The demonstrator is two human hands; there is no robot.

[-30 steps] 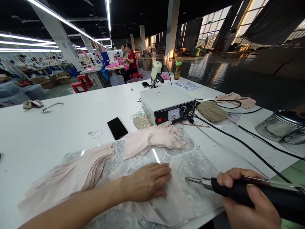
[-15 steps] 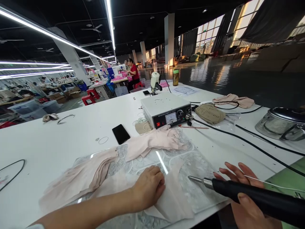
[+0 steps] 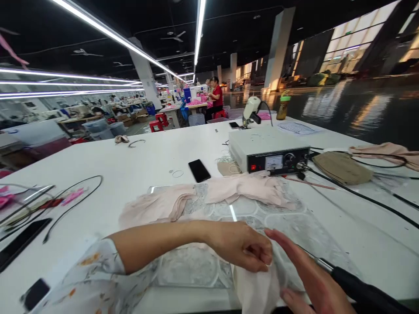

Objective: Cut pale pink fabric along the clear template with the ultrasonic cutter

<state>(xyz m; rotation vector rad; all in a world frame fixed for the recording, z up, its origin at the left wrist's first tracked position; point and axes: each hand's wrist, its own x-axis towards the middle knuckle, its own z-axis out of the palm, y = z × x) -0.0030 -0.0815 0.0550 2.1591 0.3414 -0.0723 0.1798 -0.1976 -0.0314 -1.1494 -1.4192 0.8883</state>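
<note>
Pale pink cloth (image 3: 257, 290) is across the near edge of the clear board (image 3: 186, 269), and your left hand (image 3: 244, 246) grips its top with curled fingers. Your right hand (image 3: 316, 274) is open just beside, near the black tool (image 3: 363, 285). Farther, folded cloths (image 3: 247, 187) lie before the white box (image 3: 266, 141).

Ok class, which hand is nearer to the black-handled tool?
Right. The right hand is immediately beside the black-handled tool, though contact is unclear; the left hand is farther left, at the pale pink fabric piece.
</note>
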